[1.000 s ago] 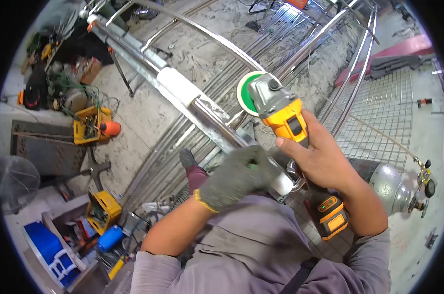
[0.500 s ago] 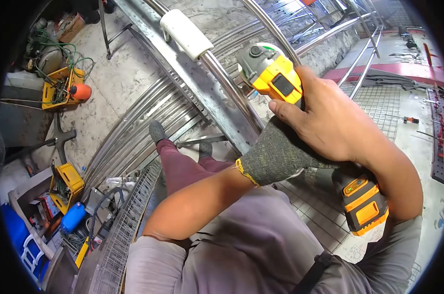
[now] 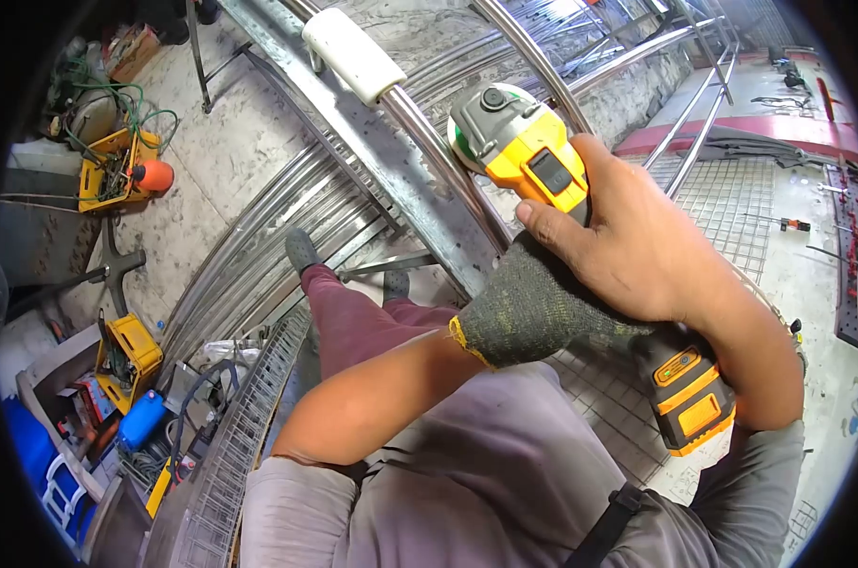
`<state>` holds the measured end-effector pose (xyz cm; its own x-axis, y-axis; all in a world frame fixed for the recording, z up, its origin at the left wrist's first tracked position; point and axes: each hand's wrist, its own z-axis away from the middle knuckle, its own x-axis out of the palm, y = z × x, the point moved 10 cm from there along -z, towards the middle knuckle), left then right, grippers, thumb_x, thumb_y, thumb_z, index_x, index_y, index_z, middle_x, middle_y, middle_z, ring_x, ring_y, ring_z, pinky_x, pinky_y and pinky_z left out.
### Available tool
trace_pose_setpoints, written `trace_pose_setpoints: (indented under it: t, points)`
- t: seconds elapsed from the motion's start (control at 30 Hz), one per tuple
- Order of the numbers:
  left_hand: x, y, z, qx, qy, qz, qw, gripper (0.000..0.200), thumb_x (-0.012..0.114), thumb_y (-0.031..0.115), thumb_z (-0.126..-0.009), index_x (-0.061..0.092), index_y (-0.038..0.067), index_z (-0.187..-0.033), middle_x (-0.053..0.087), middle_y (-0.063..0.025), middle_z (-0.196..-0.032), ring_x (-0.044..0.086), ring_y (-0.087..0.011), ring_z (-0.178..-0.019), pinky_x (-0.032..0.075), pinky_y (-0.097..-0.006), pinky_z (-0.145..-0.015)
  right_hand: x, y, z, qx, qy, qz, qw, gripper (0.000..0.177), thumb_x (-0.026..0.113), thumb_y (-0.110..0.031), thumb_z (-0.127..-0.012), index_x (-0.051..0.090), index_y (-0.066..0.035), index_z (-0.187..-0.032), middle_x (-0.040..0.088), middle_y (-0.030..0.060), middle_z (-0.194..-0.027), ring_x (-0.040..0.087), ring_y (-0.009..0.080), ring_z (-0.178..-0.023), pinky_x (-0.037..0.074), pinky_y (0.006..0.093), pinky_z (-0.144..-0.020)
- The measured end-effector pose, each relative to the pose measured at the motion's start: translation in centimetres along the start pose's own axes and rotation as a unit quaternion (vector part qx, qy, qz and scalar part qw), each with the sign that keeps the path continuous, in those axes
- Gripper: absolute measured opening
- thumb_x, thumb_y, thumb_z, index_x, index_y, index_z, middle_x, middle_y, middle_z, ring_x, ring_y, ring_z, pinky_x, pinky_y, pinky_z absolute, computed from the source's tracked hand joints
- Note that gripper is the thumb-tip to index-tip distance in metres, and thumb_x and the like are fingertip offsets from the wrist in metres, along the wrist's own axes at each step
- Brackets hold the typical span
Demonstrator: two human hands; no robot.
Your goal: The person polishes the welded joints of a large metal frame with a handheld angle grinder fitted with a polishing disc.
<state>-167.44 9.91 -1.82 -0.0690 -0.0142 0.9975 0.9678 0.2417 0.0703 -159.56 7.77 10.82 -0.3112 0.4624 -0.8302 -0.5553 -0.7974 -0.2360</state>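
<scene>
We hold the grinder in our bare right hand. The fingers are wrapped tight round its body just behind the yellow housing, and the thumb lies along the near side below the switch.

The tool runs slantwise through the grip. Its grey head and disc stick out up and to the left of the hand. Its battery sticks out low and to the right, under the forearm.

Our gloved left hand sits directly beneath the right, pressed against it and against the underside of the grinder. Its fingers are hidden by the right hand, so we cannot tell whether it is closed or what it grasps.

The disc, green and white at the rim, sits right against the tube, as far as we can see. The tube is a shiny steel pipe that runs from the top left down towards our 2 hands and goes out of sight under the glove. Further up the tube, well apart from the disc, 1 white sleeve wraps it.

Wire mesh lies on the floor to the right of the hands. Below and to the left, our shoe stands beside more curved pipes. 1 yellow crate sits near the left edge.
</scene>
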Motion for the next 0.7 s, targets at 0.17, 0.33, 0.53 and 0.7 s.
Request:
trace_pose_setpoints:
  t: [0.17,0.33,0.53,0.7]
  points:
    - [0.6,-0.8,1.7,0.028,-0.098,-0.094,0.990,0.053,0.055,0.027,-0.117,0.037,0.009,-0.163,0.049,-0.0108,-0.159,0.046,-0.0214,-0.150,0.038,-0.0400,-0.127,1.3,1.2,1.4,-0.009,0.012,-0.067,0.998,0.047,0.074,-0.031,-0.103,0.054,0.004,-0.128,0.072,0.0333,-0.107,0.069,0.0549,-0.108,0.054,0.0552,-0.093]
    - [0.5,-1.8,2.9,0.050,-0.129,-0.290,0.947,0.059,0.057,0.028,-0.115,0.033,0.010,-0.166,0.046,-0.0109,-0.163,0.044,-0.0223,-0.153,0.034,-0.0421,-0.131,2.6,2.5,2.5,-0.032,0.028,-0.089,0.995,0.048,0.076,-0.025,-0.101,0.051,0.004,-0.131,0.072,0.0335,-0.103,0.070,0.0554,-0.105,0.054,0.0569,-0.089]
    - [0.6,-0.2,2.2,-0.011,-0.055,-0.305,0.951,0.061,0.051,0.034,-0.117,0.030,0.009,-0.169,0.042,-0.0126,-0.168,0.039,-0.0237,-0.157,0.030,-0.0419,-0.133,2.5,2.0,1.4,-0.037,0.036,-0.076,0.996,0.051,0.075,-0.026,-0.101,0.051,0.004,-0.133,0.072,0.0344,-0.105,0.069,0.0547,-0.108,0.054,0.0568,-0.091]
    - [-0.1,0.7,2.4,0.010,-0.065,-0.413,0.908,0.059,0.050,0.030,-0.118,0.030,0.009,-0.169,0.042,-0.0125,-0.167,0.041,-0.0248,-0.156,0.030,-0.0416,-0.133,2.1,1.6,0.6,-0.032,0.046,-0.063,0.996,0.054,0.075,-0.028,-0.102,0.050,0.004,-0.137,0.072,0.0342,-0.107,0.070,0.0537,-0.107,0.054,0.0563,-0.092]
